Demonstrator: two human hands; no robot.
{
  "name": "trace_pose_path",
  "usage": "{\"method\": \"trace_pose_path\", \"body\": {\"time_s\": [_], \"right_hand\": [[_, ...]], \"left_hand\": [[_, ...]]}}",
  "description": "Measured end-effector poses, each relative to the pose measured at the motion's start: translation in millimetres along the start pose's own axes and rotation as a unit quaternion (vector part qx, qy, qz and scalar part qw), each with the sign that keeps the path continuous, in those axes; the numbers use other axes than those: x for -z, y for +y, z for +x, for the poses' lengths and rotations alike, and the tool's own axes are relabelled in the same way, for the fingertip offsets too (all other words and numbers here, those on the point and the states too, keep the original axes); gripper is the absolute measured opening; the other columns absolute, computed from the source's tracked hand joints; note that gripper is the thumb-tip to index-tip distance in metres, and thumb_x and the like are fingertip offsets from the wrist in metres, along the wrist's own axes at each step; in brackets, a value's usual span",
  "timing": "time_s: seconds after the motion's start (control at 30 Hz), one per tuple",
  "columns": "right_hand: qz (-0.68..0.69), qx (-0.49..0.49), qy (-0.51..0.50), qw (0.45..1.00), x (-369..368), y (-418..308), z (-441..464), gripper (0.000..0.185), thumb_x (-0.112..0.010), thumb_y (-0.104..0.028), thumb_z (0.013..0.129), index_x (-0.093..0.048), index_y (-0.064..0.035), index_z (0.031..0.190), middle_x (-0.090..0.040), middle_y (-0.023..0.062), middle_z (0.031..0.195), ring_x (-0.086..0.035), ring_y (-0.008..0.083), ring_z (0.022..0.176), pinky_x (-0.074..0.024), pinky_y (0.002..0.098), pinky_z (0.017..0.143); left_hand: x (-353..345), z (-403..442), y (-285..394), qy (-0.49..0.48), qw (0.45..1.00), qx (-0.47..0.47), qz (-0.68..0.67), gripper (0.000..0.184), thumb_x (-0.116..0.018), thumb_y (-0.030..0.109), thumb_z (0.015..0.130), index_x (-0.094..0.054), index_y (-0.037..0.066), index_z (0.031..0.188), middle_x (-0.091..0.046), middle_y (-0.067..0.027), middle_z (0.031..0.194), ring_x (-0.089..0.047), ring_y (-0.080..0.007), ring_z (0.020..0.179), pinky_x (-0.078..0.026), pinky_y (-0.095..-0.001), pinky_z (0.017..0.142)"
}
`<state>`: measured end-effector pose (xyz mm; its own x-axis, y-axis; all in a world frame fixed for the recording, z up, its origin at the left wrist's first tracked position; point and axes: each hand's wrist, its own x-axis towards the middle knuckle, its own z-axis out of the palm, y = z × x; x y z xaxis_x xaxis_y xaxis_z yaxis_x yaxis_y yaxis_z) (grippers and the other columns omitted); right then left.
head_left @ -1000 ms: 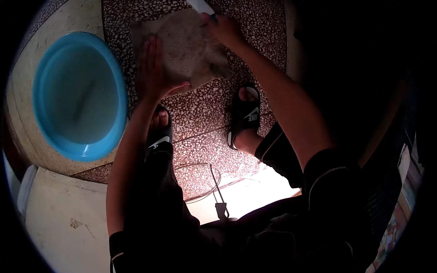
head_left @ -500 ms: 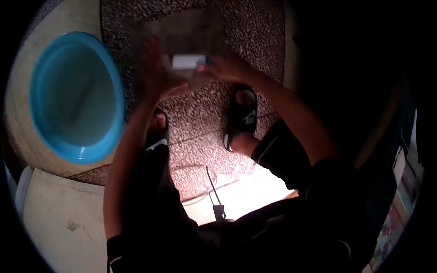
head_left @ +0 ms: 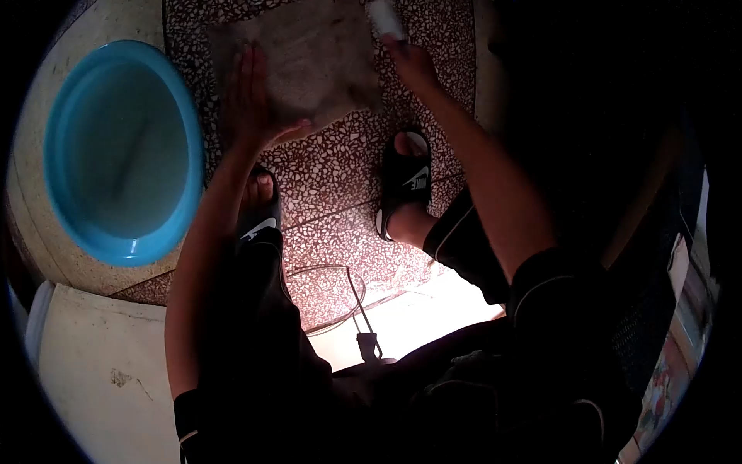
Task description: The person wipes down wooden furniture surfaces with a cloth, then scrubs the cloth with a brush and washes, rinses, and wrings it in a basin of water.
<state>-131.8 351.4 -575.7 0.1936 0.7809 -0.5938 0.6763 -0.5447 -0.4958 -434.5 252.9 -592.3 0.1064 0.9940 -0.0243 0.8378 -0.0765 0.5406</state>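
Observation:
A grey-brown rectangular mat [head_left: 317, 62] lies flat on the speckled floor. My left hand [head_left: 253, 104] presses flat on its left side, fingers stretched and the thumb spread along the near edge. Just past the mat's right edge, my right hand [head_left: 413, 66] is closed around the dark end of a white brush [head_left: 385, 19], slightly blurred. Bristles cannot be made out on it. To the left of my left arm stands a blue basin [head_left: 199, 155] holding cloudy water.
My feet in black slides, a left slide [head_left: 263, 224] and a right slide [head_left: 408, 182], flank the near floor. A thin cable with a dark plug-like piece [head_left: 368, 346] lies near my lap. A pale panel [head_left: 100, 363] is at lower left.
My right hand has carried the brush from over the mat's near part to beyond its right edge, farther away. My left hand stays on the mat. The whole view has shifted slightly.

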Motion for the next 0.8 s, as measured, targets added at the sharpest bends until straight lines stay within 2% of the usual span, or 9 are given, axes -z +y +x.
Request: {"method": "trace_pose_path", "body": {"time_s": [0.07,0.23,0.27,0.33,0.37,0.47,0.6,0.73,0.8], "right_hand": [[0.042,0.005,0.075,0.996,-12.2,-6.6,-24.4,0.056,-0.053,-0.056,0.093,-0.068,-0.0039,0.082,-0.058,0.0096,0.061,-0.058,0.0229,0.056,-0.0458,0.0384,0.054],[-0.261,0.348,-0.009,0.9,-94.3,-27.3,-92.4,0.048,-0.056,-0.049,0.093,-0.069,-0.0032,0.093,-0.067,0.012,0.074,-0.067,0.0283,0.068,-0.0512,0.0407,0.063],[-0.257,0.344,-0.005,0.903,-84.9,-36.7,-90.7,0.048,-0.056,-0.049,0.093,-0.069,-0.0032,0.093,-0.067,0.012,0.074,-0.067,0.0283,0.068,-0.0512,0.0407,0.063],[-0.192,0.25,-0.178,0.932,-50.7,-46.4,-62.8,0.055,-0.055,-0.053,0.092,-0.068,0.0001,0.093,-0.065,0.0134,0.069,-0.066,0.0284,0.068,-0.0511,0.0409,0.063],[-0.174,0.305,-0.138,0.926,-34.1,-25.3,-24.0,0.057,-0.054,-0.056,0.093,-0.066,-0.0004,0.088,-0.063,0.0125,0.066,-0.064,0.0274,0.063,-0.0487,0.0417,0.06],[-0.232,0.138,-0.006,0.963,19.7,-27.4,25.4,0.057,-0.052,-0.056,0.094,-0.063,-0.0027,0.076,-0.056,0.0086,0.059,-0.055,0.0216,0.052,-0.0405,0.0413,0.051],[-0.108,0.119,0.098,0.982,15.8,-15.4,-6.5,0.052,-0.058,-0.053,0.093,-0.062,-0.0039,0.076,-0.056,0.0069,0.062,-0.054,0.0188,0.055,-0.039,0.0377,0.052],[-0.045,0.136,0.151,0.978,-34.1,6.6,-81.0,0.039,-0.073,-0.041,0.085,-0.062,-0.0041,0.079,-0.059,0.0067,0.066,-0.058,0.0184,0.06,-0.045,0.0358,0.057],[-0.025,0.063,0.132,0.989,-57.0,24.3,-89.1,0.032,-0.078,-0.032,0.081,-0.062,-0.0043,0.085,-0.062,0.0061,0.071,-0.059,0.0167,0.063,-0.0473,0.0339,0.06]], "left_hand": [[1.4,2.6,0.7,0.002,1.0,0.013,-0.001,0.15,-0.086,0.066,0.038,-0.01,0.006,0.153,-0.017,-0.0134,0.159,-0.019,-0.0319,0.146,-0.024,-0.0433,0.117],[-16.9,5.8,-4.1,0.041,0.998,-0.021,-0.049,0.149,-0.087,0.062,0.037,-0.012,0.006,0.153,-0.019,-0.0139,0.158,-0.019,-0.0314,0.146,-0.023,-0.0432,0.117],[-11.8,6.1,-5.4,0.034,0.998,-0.021,-0.051,0.148,-0.088,0.062,0.038,-0.012,0.006,0.153,-0.02,-0.0143,0.157,-0.02,-0.0315,0.146,-0.023,-0.0433,0.118],[-5.2,5.1,-8.0,0.047,0.998,-0.027,-0.036,0.146,-0.088,0.061,0.039,-0.014,0.006,0.152,-0.021,-0.0148,0.157,-0.02,-0.0316,0.145,-0.023,-0.0434,0.118],[-4.2,1.3,-5.8,0.051,0.998,-0.036,-0.029,0.144,-0.088,0.061,0.04,-0.016,0.005,0.152,-0.023,-0.0153,0.156,-0.021,-0.0317,0.145,-0.024,-0.0435,0.118],[6.1,1.7,1.7,0.022,0.999,-0.024,-0.036,0.141,-0.087,0.061,0.042,-0.018,0.004,0.151,-0.025,-0.0163,0.155,-0.022,-0.0323,0.145,-0.024,-0.0435,0.117],[13.1,7.5,5.9,0.022,0.999,-0.021,-0.027,0.141,-0.087,0.062,0.042,-0.019,0.004,0.151,-0.024,-0.0158,0.156,-0.023,-0.0322,0.144,-0.025,-0.0432,0.117],[6.9,9.4,7.0,0.035,0.999,0.022,-0.018,0.107,-0.08,0.049,0.067,-0.027,0.004,0.148,-0.034,-0.0163,0.15,-0.032,-0.035,0.139,-0.027,-0.0485,0.114],[7.2,29.2,0.5,0.021,0.998,0.056,0.001,0.092,-0.076,0.043,0.076,-0.031,0.004,0.147,-0.038,-0.0168,0.148,-0.036,-0.0358,0.136,-0.028,-0.0505,0.113]]}}
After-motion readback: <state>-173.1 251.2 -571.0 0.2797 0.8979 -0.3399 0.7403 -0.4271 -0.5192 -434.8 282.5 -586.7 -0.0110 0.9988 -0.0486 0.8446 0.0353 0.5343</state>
